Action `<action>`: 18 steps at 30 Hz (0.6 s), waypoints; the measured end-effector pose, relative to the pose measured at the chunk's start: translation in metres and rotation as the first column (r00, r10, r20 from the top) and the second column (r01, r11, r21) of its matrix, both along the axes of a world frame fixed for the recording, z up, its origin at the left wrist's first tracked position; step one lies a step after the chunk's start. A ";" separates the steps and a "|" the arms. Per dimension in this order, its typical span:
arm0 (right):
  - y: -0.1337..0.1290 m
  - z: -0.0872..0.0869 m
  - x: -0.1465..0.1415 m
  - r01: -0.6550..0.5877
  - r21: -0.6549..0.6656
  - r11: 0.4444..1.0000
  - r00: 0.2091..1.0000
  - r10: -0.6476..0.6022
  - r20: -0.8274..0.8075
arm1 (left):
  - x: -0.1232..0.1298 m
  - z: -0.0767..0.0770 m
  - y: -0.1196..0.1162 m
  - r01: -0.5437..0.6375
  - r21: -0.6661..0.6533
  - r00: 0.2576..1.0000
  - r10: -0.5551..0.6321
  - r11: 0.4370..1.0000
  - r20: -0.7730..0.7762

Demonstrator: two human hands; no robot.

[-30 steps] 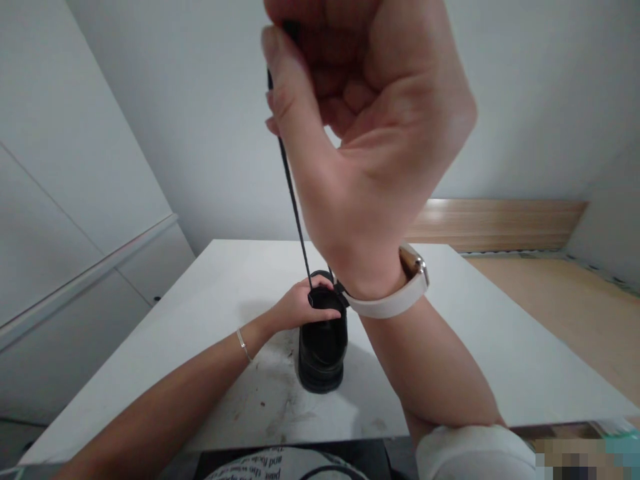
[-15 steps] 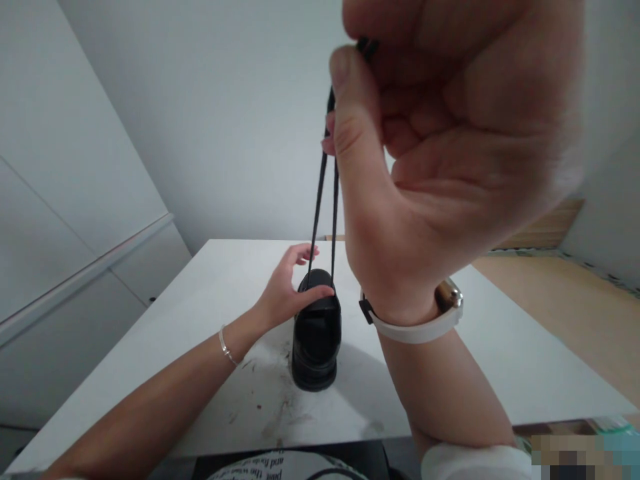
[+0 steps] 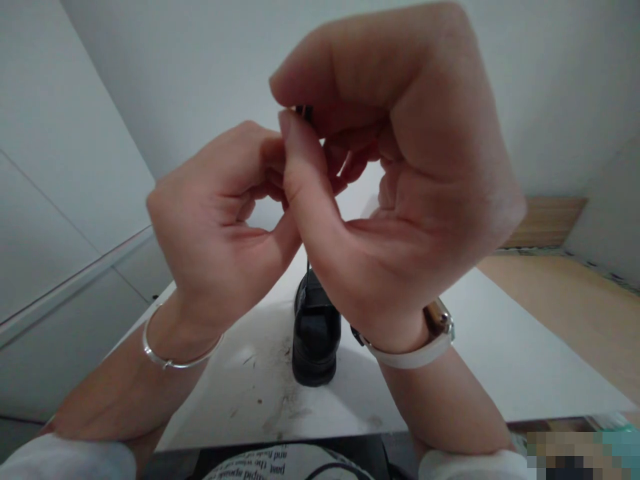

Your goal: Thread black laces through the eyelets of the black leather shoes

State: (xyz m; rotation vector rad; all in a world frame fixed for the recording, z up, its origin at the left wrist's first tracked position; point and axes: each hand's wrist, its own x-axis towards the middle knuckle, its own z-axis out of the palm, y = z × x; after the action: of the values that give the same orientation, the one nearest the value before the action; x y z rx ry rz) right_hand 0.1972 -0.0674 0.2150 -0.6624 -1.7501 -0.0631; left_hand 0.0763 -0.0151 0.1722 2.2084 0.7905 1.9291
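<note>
Left hand: raised above and left of the black shoe, fingers curled; whether its grip holds anything, cannot tell. Dark smudges mark the tabletop just left of the shoe, which sits upright, heel toward the wearer. Right hand: above and right of the shoe, grip clamped on dark laces. Risk: no hand braces the shoe, so a hard pull could tip it; a loose pinch could drop an end.

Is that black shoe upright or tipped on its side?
Upright: the black shoe stands on the white table with its dark opening facing up and its heel end toward the camera.
</note>
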 end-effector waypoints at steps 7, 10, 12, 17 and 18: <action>0.037 -0.036 -0.004 -0.087 0.145 0.986 0.873 0.146 -0.465 | -0.011 -0.001 0.018 0.139 0.075 0.985 -0.145 0.988 0.093; 0.057 -0.045 0.025 -0.282 0.090 0.955 0.707 0.270 -0.654 | -0.032 -0.007 0.047 0.340 0.018 0.914 -0.335 0.940 0.229; 0.067 -0.056 0.056 -0.251 0.005 0.968 0.711 0.187 -0.677 | -0.055 -0.018 0.074 0.406 -0.014 0.870 -0.382 0.914 0.310; 0.070 -0.104 0.127 -0.059 -0.059 0.996 0.566 -0.016 -0.824 | -0.125 -0.077 0.143 0.384 -0.148 0.834 -0.274 0.911 0.480; 0.068 -0.116 0.137 -0.027 -0.069 0.997 0.514 -0.046 -0.856 | -0.137 -0.091 0.152 0.376 -0.187 0.833 -0.243 0.907 0.498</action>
State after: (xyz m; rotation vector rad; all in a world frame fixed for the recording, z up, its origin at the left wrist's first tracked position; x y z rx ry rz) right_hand 0.3338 0.0010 0.0991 -0.5990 -0.7552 0.2951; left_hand -0.0608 0.1371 0.0807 1.5045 0.5368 1.9190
